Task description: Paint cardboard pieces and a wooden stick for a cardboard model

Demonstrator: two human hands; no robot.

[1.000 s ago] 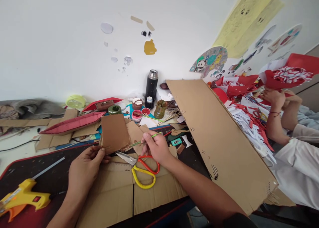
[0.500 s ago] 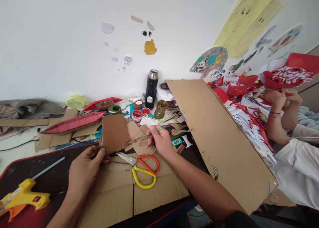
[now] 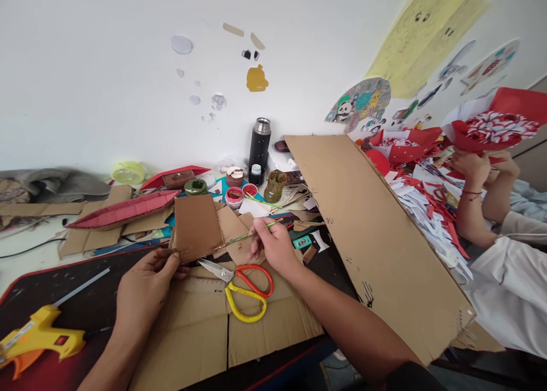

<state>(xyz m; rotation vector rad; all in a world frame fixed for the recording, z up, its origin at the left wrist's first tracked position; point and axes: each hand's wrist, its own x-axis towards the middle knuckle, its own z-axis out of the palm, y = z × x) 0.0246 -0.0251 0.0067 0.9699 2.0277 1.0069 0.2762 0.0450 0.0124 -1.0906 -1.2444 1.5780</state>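
Note:
My left hand (image 3: pixel 147 282) pinches the lower edge of a brown-painted cardboard piece (image 3: pixel 197 223). In my right hand (image 3: pixel 273 245) is a thin paintbrush (image 3: pixel 239 239) with a green handle, its bristles at the lower right edge of that piece. Scissors (image 3: pixel 239 285) with one red and one yellow handle loop lie just below, blades slightly apart, on a larger cardboard sheet (image 3: pixel 188 345). Beyond the hands stand paint pots: a green one (image 3: pixel 195 187), a pink one (image 3: pixel 234 197), a red one (image 3: pixel 250 190) and a brown one (image 3: pixel 235 176).
A yellow glue gun (image 3: pixel 47 334) lies at the left. A long cardboard panel (image 3: pixel 376 237) slants along my right arm. A black flask (image 3: pixel 259 146) and a murky jar (image 3: pixel 274 186) stand behind. At the right, another person's hands (image 3: pixel 474 166) hold a red paper bouquet (image 3: pixel 496 129).
The brush tip has shifted slightly left along the edge of the brown piece. My left hand keeps its grip, and the scissors lie as before.

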